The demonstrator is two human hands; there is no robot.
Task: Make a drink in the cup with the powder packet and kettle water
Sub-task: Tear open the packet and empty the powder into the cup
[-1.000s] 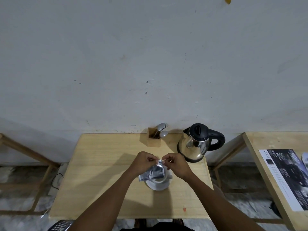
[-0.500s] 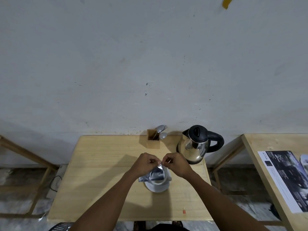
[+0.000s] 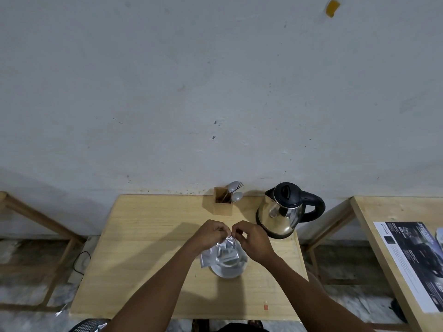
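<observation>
Head view: left hand (image 3: 209, 233) and right hand (image 3: 253, 240) each pinch the top edge of the crinkled silver foil powder packet (image 3: 221, 254), which hangs over the white cup (image 3: 228, 271) on the pale wooden bench (image 3: 143, 236). Judged light, limp and slippery; best held close to the top seam.

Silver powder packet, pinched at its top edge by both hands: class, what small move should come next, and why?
Probably tear the top open: the left hand and right hand pinch the silver powder packet at adjoining spots on its top edge, no opening shows yet, and it hangs right above the white cup.
</observation>
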